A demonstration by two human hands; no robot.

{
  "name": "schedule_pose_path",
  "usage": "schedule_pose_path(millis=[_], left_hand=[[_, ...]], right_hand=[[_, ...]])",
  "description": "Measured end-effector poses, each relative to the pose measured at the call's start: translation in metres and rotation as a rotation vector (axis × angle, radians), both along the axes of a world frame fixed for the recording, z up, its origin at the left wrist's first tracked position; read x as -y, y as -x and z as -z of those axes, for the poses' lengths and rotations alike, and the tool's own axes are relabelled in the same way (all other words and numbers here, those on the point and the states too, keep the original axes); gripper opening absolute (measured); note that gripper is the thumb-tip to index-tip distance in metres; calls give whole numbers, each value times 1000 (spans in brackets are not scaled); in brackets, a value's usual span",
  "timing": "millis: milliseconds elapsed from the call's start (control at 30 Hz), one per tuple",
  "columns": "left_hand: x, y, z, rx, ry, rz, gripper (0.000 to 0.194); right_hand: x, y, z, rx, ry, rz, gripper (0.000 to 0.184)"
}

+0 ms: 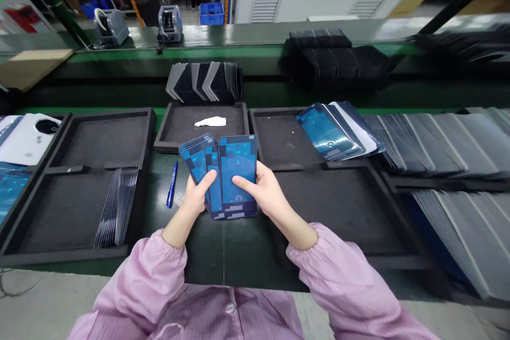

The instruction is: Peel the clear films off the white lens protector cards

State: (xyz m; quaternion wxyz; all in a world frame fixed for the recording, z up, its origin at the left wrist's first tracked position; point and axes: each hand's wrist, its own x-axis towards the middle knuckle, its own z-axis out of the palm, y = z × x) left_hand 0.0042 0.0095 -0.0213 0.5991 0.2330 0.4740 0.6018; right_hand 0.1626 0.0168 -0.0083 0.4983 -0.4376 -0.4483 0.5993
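Note:
Both hands are closed on thin phone-sized panels with blue film faces, held above the green work surface. My left hand (196, 191) grips a fanned stack of panels (195, 155), its thumb pressed on the front one. Held by my right hand (263, 188) is another blue-faced panel (238, 156), thumb on its face and fingers behind. This panel stands upright and overlaps the right side of the left stack. How many panels lie behind it cannot be made out. A blue pen (172, 185) lies on the surface left of my left hand.
Black foam trays (101, 141) flank my hands; the left one holds a leaning row of thin panels (117, 207). White scrap (211, 121) lies in the middle tray. Blue and white panels (334, 130) and long rows of grey panels (438, 141) are at right. Tape dispensers (170, 24) stand behind.

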Motion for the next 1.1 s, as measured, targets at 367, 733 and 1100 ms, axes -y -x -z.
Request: schedule_pose_path(millis=[367, 733, 1100], left_hand=[[-15, 11, -9, 115, -76, -60, 60], [-15, 8, -1, 93, -241, 129, 66], [-27, 3, 14, 21, -220, 82, 57]], right_hand=[[-21, -15, 22, 88, -198, 425, 46], [-25, 5, 28, 134, -288, 136, 34], [-26, 9, 21, 127, -300, 119, 32]])
